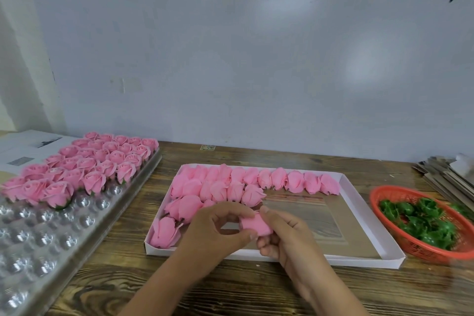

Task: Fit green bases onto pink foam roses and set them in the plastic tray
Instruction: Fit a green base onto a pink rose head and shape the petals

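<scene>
While both hands meet over the near edge of the white box [359,260], a single pink rose [256,226] lies sideways between them. Left hand [213,233] has thumb and fingers curled round the rose's left end; right hand [284,236] pinches the other end, thumb on top, fingers tucked beneath. Whether a green base is on it yet, I cannot tell. Just beyond the grip, inside the box, loose roses [230,187] lie on their sides in rows, filling the far and left parts. Off to the right of the grip, the orange basket [420,251] holds the green bases [420,220]. Away to the left sits the plastic tray [38,238], near dimples bare, while finished roses [84,169] stand upright across its far half. All of it rests on a wooden table [128,277].
</scene>
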